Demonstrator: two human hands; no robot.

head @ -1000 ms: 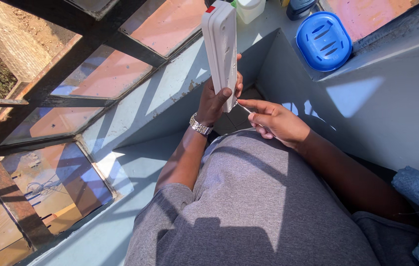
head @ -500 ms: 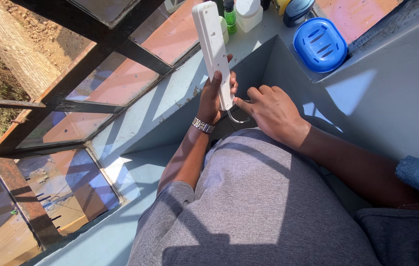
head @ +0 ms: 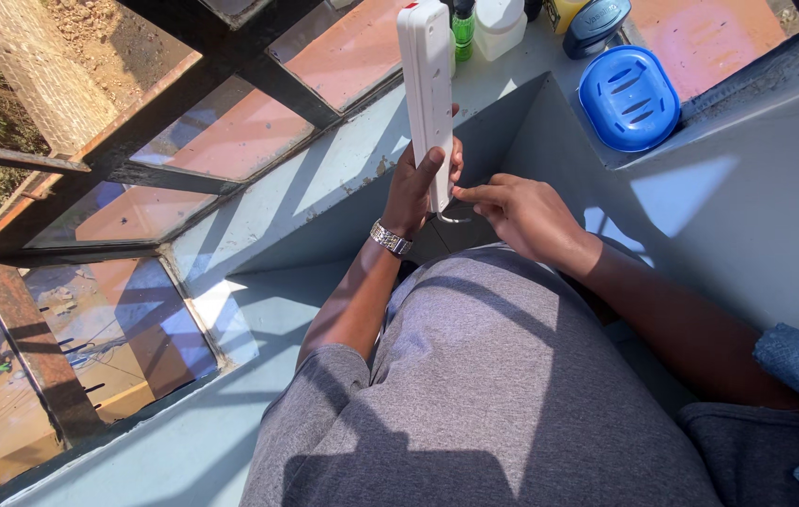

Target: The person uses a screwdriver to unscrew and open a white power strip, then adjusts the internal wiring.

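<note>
I see my left hand (head: 415, 192) grasping the white power strip (head: 426, 89) upright, long axis toward frame top, my right hand (head: 523, 214) pinching at its lower end.

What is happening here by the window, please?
A person in a grey shirt stands at a window corner. The left hand holds a long white power strip upright, and the right hand pinches a thin wire at its lower end. On the window ledge behind lie a blue soap dish and some bottles.
</note>
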